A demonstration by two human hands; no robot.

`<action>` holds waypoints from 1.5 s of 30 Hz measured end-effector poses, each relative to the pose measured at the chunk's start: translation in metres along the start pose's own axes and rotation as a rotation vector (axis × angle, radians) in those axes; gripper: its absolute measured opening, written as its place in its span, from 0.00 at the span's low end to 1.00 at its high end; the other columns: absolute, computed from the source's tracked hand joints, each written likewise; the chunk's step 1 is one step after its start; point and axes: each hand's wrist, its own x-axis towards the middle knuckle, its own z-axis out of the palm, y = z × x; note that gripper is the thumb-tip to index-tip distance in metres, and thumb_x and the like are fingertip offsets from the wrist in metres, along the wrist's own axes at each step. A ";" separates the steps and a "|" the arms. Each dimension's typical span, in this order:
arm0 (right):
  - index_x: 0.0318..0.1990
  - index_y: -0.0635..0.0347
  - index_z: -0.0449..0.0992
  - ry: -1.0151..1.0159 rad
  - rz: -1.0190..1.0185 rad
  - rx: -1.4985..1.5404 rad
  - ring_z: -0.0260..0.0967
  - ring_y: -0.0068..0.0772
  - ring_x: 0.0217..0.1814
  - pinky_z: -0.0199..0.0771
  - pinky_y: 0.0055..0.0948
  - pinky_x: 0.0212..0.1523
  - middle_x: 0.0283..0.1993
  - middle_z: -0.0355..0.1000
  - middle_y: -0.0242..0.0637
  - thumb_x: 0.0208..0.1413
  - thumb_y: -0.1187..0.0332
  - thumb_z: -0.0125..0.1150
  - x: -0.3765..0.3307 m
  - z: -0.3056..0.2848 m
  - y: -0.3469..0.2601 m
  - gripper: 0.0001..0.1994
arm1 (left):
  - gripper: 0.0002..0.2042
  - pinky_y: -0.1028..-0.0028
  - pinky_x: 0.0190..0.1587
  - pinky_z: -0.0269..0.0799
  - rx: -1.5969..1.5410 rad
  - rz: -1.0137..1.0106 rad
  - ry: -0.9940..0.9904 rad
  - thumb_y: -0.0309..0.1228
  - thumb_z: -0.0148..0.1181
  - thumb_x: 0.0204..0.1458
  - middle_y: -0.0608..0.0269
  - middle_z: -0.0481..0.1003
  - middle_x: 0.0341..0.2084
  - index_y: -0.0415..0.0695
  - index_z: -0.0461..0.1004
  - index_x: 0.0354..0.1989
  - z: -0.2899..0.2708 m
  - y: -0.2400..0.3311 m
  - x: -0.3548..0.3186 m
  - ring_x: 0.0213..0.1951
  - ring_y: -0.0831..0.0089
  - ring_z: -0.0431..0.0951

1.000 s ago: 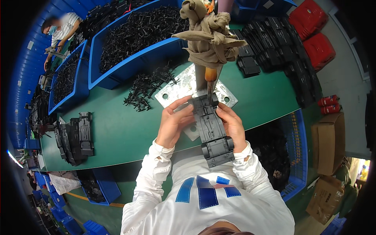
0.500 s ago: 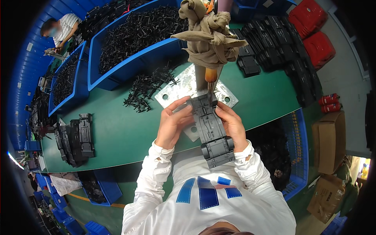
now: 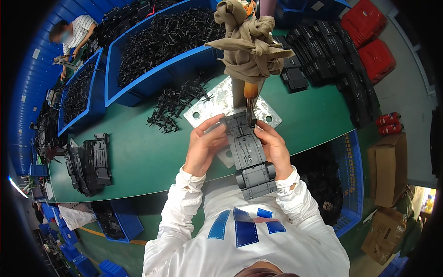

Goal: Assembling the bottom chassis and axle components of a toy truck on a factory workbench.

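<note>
Between my hands is a black plastic toy car chassis (image 3: 247,150), its long side running toward my body. My left hand (image 3: 204,144) grips its far left edge, thumb on top. At the far right edge my right hand (image 3: 273,145) pinches it, thumb near the corner. Both hands are closed on the part. A vertical metal tool with an orange handle (image 3: 250,92), its upper part wrapped in tan cloth (image 3: 251,46), comes down at the chassis's far right corner. Whether its tip touches is hard to tell. Beneath lies a silver metal base plate (image 3: 203,111) with holes.
Small black parts lie in a heap (image 3: 170,101) on the green table (image 3: 138,152). Blue bins (image 3: 134,94) of similar parts stand behind. Black chassis are stacked at left (image 3: 90,166) and far right (image 3: 323,55). A blue crate (image 3: 353,184) sits right; a co-worker (image 3: 78,34) is far left.
My hands and the chassis stay almost in place. The view has shifted slightly. At far left, the co-worker's arm has reached lower.
</note>
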 end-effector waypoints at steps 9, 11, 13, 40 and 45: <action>0.65 0.72 0.59 -0.046 -0.027 -0.097 0.69 0.31 0.53 0.69 0.28 0.56 0.53 0.72 0.44 0.60 0.67 0.58 0.000 -0.002 0.000 0.29 | 0.21 0.77 0.43 0.72 -0.017 0.011 0.001 0.29 0.61 0.56 0.63 0.78 0.39 0.38 0.70 0.58 0.000 -0.002 0.001 0.35 0.79 0.76; 0.65 0.72 0.59 -0.048 -0.025 -0.105 0.69 0.31 0.53 0.69 0.28 0.56 0.52 0.72 0.44 0.60 0.67 0.58 0.000 -0.002 0.000 0.29 | 0.21 0.78 0.43 0.71 -0.013 0.014 0.007 0.29 0.61 0.55 0.64 0.78 0.38 0.38 0.71 0.58 0.001 0.000 0.000 0.34 0.80 0.75; 0.65 0.72 0.59 -0.055 -0.027 -0.104 0.69 0.31 0.53 0.69 0.28 0.56 0.52 0.72 0.44 0.60 0.67 0.58 0.000 -0.003 0.001 0.29 | 0.21 0.78 0.43 0.71 -0.017 0.015 0.008 0.29 0.61 0.55 0.65 0.77 0.37 0.38 0.71 0.58 0.002 0.000 -0.001 0.34 0.80 0.75; 0.65 0.71 0.60 -0.053 -0.038 -0.061 0.70 0.31 0.52 0.68 0.27 0.56 0.52 0.72 0.42 0.60 0.69 0.58 -0.001 -0.001 0.002 0.28 | 0.20 0.83 0.27 0.56 -0.062 0.012 0.079 0.26 0.59 0.57 0.79 0.61 0.20 0.36 0.70 0.59 0.013 0.003 -0.003 0.23 0.87 0.59; 0.66 0.71 0.60 -0.044 -0.041 -0.066 0.70 0.31 0.52 0.68 0.27 0.56 0.52 0.72 0.42 0.59 0.69 0.59 -0.002 0.000 0.001 0.29 | 0.20 0.83 0.27 0.56 -0.061 0.012 0.083 0.26 0.59 0.57 0.79 0.61 0.21 0.37 0.70 0.58 0.013 0.003 -0.003 0.23 0.87 0.59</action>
